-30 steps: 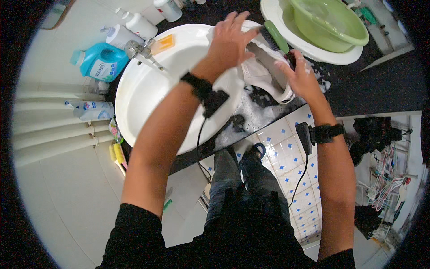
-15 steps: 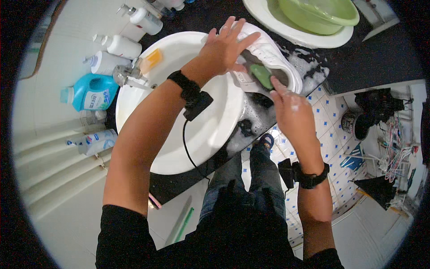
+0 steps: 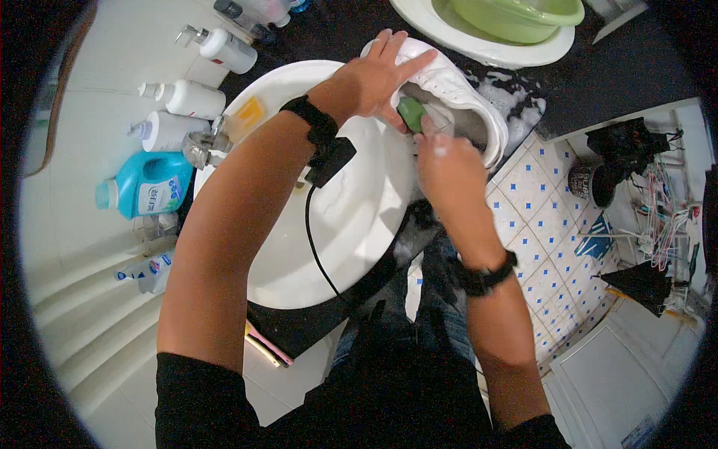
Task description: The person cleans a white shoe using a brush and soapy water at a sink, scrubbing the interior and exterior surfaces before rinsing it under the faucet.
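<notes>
A white shoe (image 3: 465,96) lies tilted on the dark counter at the washbasin's right rim, its opening facing me. My left hand (image 3: 374,81) grips its upper part, fingers spread over the outside and thumb at the edge of the opening. Closed around a green brush (image 3: 410,113), my right hand (image 3: 451,170) works at the near side of the shoe's opening. Only the rounded green end shows; the bristles are hidden. Foam clings to the right fingers.
The white washbasin (image 3: 336,258) has a metal tap (image 3: 200,148) on its left. Pump bottles (image 3: 228,51) and a blue detergent jug (image 3: 149,183) line the wall. Soap foam (image 3: 510,101) covers the counter beside the shoe. A green basin (image 3: 516,21) sits in a second white bowl.
My right hand has moved left and slightly up with the brush, from inside the shoe's opening toward its near-left edge. My left hand stays on the shoe. The view has shifted slightly.
</notes>
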Action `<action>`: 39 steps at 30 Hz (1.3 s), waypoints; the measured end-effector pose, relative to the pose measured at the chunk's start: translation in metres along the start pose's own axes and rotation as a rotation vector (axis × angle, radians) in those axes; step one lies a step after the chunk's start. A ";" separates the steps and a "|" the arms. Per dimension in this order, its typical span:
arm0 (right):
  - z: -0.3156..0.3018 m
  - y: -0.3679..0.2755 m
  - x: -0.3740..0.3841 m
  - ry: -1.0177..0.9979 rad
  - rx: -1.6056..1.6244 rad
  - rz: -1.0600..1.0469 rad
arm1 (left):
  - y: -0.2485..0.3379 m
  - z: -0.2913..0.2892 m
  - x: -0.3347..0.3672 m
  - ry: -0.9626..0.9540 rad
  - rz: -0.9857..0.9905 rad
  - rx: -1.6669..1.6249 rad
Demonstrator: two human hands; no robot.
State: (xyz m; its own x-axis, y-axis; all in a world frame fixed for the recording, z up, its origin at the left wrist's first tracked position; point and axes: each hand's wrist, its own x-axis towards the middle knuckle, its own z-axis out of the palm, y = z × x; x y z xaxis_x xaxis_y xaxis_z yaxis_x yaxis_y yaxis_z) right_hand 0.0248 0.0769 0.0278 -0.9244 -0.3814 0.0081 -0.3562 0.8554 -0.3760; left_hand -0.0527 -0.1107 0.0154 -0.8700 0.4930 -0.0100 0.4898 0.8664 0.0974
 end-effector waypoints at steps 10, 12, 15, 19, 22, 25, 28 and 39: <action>0.023 -0.007 0.013 0.076 0.068 -0.070 | 0.005 -0.006 -0.005 -0.025 -0.004 -0.005; 0.023 0.002 0.008 0.089 0.136 -0.077 | 0.000 -0.002 -0.009 0.051 0.036 -0.025; 0.013 0.013 -0.011 0.048 0.182 -0.068 | 0.006 0.000 -0.018 0.106 0.072 -0.075; 0.020 0.047 -0.007 0.130 0.130 -0.221 | 0.020 -0.007 -0.012 0.119 0.077 -0.166; 0.022 0.051 0.000 0.438 0.097 -0.499 | 0.023 -0.002 -0.011 0.157 0.063 -0.175; 0.007 0.045 -0.027 0.163 0.078 -0.328 | 0.020 0.005 -0.016 0.175 0.019 -0.183; 0.002 0.040 -0.057 -0.068 0.107 -0.193 | 0.022 0.006 -0.019 0.174 0.001 -0.162; 0.018 0.049 -0.048 0.104 0.170 -0.081 | 0.029 0.011 -0.003 0.234 -0.065 -0.116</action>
State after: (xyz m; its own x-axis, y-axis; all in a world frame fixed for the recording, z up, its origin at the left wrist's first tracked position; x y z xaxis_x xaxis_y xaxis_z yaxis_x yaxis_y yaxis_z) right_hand 0.0543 0.1306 -0.0080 -0.9061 -0.4005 0.1365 -0.4095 0.7489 -0.5210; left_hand -0.0353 -0.0857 0.0070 -0.8953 0.3932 0.2093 0.4347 0.8740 0.2173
